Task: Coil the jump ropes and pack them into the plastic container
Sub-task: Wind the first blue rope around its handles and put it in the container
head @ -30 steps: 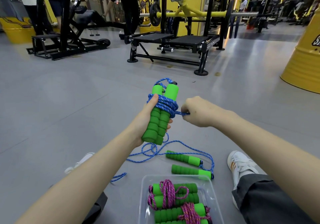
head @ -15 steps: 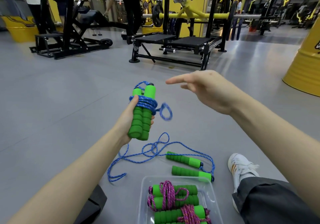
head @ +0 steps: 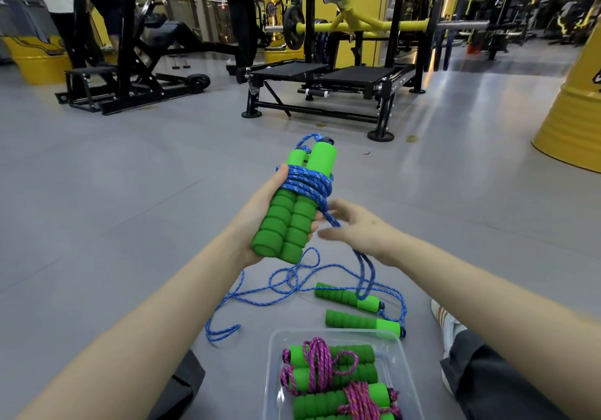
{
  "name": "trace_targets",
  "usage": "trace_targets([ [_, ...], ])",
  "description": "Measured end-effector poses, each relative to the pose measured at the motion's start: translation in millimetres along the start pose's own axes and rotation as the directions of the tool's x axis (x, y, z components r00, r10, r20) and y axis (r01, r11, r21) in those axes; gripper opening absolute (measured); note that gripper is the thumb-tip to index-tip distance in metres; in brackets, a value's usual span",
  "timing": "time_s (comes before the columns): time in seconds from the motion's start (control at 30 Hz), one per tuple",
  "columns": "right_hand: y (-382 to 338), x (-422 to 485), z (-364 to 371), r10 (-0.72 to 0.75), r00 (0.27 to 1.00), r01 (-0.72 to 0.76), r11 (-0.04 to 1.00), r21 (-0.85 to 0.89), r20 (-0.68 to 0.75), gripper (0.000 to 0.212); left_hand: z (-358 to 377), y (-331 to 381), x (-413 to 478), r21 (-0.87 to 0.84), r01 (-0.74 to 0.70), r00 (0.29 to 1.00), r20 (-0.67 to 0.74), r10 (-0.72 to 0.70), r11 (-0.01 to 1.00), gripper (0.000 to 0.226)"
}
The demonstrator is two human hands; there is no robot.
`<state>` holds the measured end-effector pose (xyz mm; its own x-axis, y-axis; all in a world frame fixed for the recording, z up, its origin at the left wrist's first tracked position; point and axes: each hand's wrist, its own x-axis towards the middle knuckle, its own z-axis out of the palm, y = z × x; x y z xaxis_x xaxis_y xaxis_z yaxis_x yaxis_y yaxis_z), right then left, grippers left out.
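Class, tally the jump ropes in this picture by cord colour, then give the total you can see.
Blue cord: 2, the wound rope in the left hand and the loose rope on the floor.
Pink cord: 2, the upper bundle and the lower bundle in the plastic container.
Total: 4 in view.

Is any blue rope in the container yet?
No, the container holds only pink ropes; the left hand grips the wound blue rope, the loose blue rope lies outside.
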<state>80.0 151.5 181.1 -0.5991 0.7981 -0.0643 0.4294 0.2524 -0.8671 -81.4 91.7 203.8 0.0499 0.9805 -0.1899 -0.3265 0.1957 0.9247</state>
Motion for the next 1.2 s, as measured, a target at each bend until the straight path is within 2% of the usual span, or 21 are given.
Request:
trace_targets([
  [0.07, -4, 1, -6, -0.016, 1.000, 0.016, 0.997, 0.075, -0.005, 0.023, -3, 1, 0, -0.027, -0.022, 0.999, -0.034, 0.021, 0.999, 0.060],
  [0.23, -31, -9, -29, -0.196, 0.977, 0.206, 0.968, 0.142, -0.081, 0.014, -20, 4, -2, -0.058, -0.031, 0.993, -0.117, 0.024, 0.998, 0.060],
  [0.27, -36, -12, -31, -0.223, 0.973, 0.229, 0.961, 0.157, -0.052, 0.012, -21, 4, -3, -0.061, -0.031, 0.994, -0.110, 0.024, 0.998, 0.060],
  [0.37, -47, -17, -40, -0.293, 0.939, 0.241, 0.935, 0.261, 0.180, 0.038, -16, 4, -4, -0.066, -0.029, 0.996, -0.089, 0.023, 0.997, 0.057],
  [0.43, -54, -20, -45, -0.345, 0.896, 0.263, 0.920, 0.291, 0.279, 0.045, -14, 4, -4, -0.072, -0.021, 0.997, -0.082, 0.015, 0.997, 0.057],
  [0.47, -55, -20, -45, -0.355, 0.899, 0.291, 0.921, 0.259, 0.254, 0.041, -13, 4, -4, -0.076, -0.014, 0.997, -0.071, 0.008, 0.997, 0.058],
  [0.5, -56, -20, -42, -0.360, 0.917, 0.325, 0.924, 0.201, 0.172, 0.032, -11, 4, -5, -0.082, -0.007, 0.998, -0.057, 0.003, 0.997, 0.058],
  [0.57, -56, -16, -36, -0.362, 0.930, 0.367, 0.924, 0.110, -0.066, 0.013, -7, 3, -5, -0.089, -0.001, 0.999, -0.038, -0.002, 0.996, 0.060],
  [0.6, -55, -13, -33, -0.359, 0.921, 0.375, 0.922, 0.096, -0.151, 0.011, -3, 2, -5, -0.087, 0.000, 0.999, -0.034, -0.003, 0.996, 0.061],
  [0.8, -60, -13, -29, -0.403, 0.852, 0.466, 0.875, 0.131, -0.335, 0.025, 15, -4, -4, -0.075, -0.020, 1.000, -0.011, 0.019, 0.997, 0.063],
  [0.87, -60, -11, -27, -0.435, 0.820, 0.482, 0.876, 0.037, -0.373, 0.029, 20, -6, -3, -0.011, -0.030, 0.999, -0.019, 0.030, 0.999, 0.063],
  [0.93, -56, -10, -25, -0.503, 0.772, 0.475, 0.863, -0.174, -0.388, 0.025, 26, -10, -3, 0.054, -0.039, 0.999, -0.027, 0.040, 0.998, 0.063],
  [0.97, -54, -9, -23, -0.541, 0.750, 0.464, 0.840, -0.281, -0.381, 0.020, 29, -12, -4, 0.061, -0.039, 0.999, -0.028, 0.040, 0.997, 0.063],
  [1.03, -55, -10, -21, -0.589, 0.714, 0.434, 0.797, -0.421, -0.378, 0.033, 34, -17, -4, 0.039, -0.035, 0.999, -0.030, 0.036, 0.999, 0.064],
  [1.1, -54, -12, -20, -0.643, 0.676, 0.402, 0.732, -0.551, -0.360, 0.033, 35, -18, -4, 0.007, -0.039, 0.999, -0.021, 0.039, 0.999, 0.066],
  [1.17, -53, -11, -19, -0.652, 0.675, 0.288, 0.663, -0.691, -0.345, 0.034, 36, -17, -3, -0.004, -0.052, 0.998, -0.021, 0.052, 0.999, 0.067],
  [1.2, -54, -10, -18, -0.628, 0.702, 0.220, 0.639, -0.737, -0.335, 0.033, 37, -17, -3, -0.003, -0.059, 0.998, -0.027, 0.059, 0.998, 0.067],
])
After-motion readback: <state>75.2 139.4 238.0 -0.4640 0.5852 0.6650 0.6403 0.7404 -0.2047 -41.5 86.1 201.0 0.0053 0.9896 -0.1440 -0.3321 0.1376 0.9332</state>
